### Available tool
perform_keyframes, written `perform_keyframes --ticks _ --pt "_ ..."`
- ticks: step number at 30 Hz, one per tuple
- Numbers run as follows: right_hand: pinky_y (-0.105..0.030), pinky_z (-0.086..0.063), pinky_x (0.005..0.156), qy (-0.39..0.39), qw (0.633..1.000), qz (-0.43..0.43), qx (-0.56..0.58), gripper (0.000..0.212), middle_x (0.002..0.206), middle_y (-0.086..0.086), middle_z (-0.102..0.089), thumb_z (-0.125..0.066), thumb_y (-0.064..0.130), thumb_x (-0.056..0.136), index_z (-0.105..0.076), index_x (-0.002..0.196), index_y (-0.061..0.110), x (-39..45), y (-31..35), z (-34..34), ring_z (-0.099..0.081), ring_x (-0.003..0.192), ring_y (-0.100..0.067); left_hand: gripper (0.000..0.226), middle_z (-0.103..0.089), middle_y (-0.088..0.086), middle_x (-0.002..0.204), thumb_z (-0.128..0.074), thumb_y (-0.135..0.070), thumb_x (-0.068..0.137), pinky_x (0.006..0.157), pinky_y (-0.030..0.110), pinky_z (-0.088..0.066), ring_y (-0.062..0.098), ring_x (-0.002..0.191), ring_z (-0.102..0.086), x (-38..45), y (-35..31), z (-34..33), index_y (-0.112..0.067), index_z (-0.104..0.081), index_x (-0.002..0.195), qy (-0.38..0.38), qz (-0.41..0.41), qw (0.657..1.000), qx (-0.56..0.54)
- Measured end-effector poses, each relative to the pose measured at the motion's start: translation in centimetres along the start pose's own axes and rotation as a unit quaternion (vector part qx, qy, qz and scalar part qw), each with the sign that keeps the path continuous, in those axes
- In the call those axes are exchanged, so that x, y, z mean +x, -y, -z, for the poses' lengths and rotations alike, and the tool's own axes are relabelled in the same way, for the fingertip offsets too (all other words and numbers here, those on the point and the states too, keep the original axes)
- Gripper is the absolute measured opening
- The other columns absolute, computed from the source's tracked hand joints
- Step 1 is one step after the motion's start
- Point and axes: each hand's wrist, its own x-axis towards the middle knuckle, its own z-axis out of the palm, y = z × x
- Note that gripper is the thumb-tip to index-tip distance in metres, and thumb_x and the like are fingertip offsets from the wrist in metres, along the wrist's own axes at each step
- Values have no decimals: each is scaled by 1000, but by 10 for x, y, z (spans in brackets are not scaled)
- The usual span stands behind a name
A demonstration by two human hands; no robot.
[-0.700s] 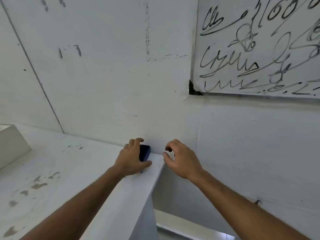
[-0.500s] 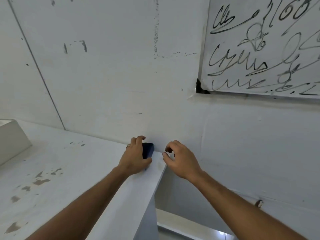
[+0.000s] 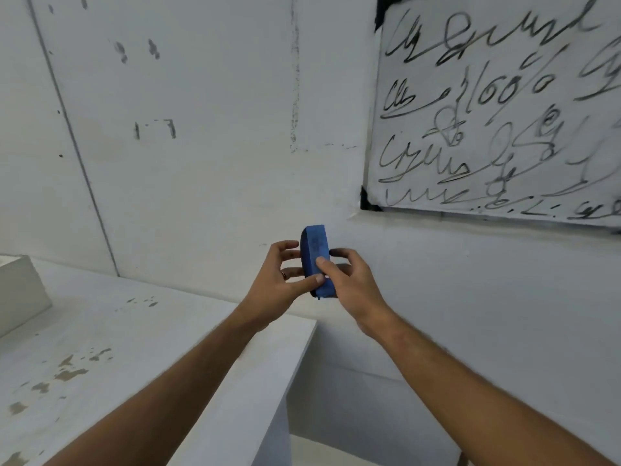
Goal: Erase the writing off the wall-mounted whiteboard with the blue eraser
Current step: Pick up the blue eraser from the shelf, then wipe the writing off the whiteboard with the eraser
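The blue eraser [image 3: 316,253] stands upright in the air in front of the wall, held between both hands. My left hand [image 3: 279,284] holds its left side, thumb across the lower front. My right hand [image 3: 349,280] grips its right side, thumb on the front face and fingers behind. The whiteboard [image 3: 497,109] hangs on the wall at the upper right, above and to the right of the eraser, and is covered in black scribbled writing.
A white counter [image 3: 141,358] with chipped paint spots runs along the left, its right edge ending just below my hands. A white box [image 3: 20,290] sits at its far left. Bare marked wall [image 3: 201,129] fills the space left of the whiteboard.
The eraser has been lifted off the counter's back corner by my left hand and raised in front of the wall. My right hand has closed onto it. The view has tilted up.
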Motion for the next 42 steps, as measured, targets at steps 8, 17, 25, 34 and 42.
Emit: perform_keyframes --ticks 8,17,25,34,42 --pt "-11 -48 62 -92 969 184 -139 34 114 0 -58 -64 36 91 -54 121 24 -16 82 73 -59 90 -9 38 -58 -14 126 -65 -24 92 77 18 -52 6 104 -61 21 -89 -55 -25 -51 128 -13 -173 980 99" --pt "-35 -56 55 -260 853 288 -348 45 92 9 -61 -71 49 79 -46 111 29 -41 161 193 -62 69 -11 15 -63 -10 103 -65 -29 92 75 24 -54 8 90 -63 63 -205 -127 -22 -64 105 33 -331 925 182" --pt "-44 -52 83 -398 776 326 -365 50 105 10 -54 -70 42 79 -48 121 25 -16 187 283 -48 96 -15 31 -54 -7 116 -62 -34 92 89 17 -38 7 106 -50 127 -270 -202 -20 -62 119 12 -448 852 271" --pt "-41 -43 86 -503 679 365 -390 54 117 -2 -56 -64 39 82 -52 129 15 -8 208 341 -51 101 -22 61 -48 4 134 -50 -41 87 110 38 -32 25 127 -43 165 -327 -254 -12 -51 140 -50 -500 774 386" --pt "-43 -35 91 -441 647 325 -530 63 132 -3 -52 -57 38 90 -41 148 18 -19 233 366 -46 113 -26 80 -37 10 149 -41 -51 83 121 48 -18 33 141 -32 163 -335 -255 -13 -33 153 -27 -439 753 489"
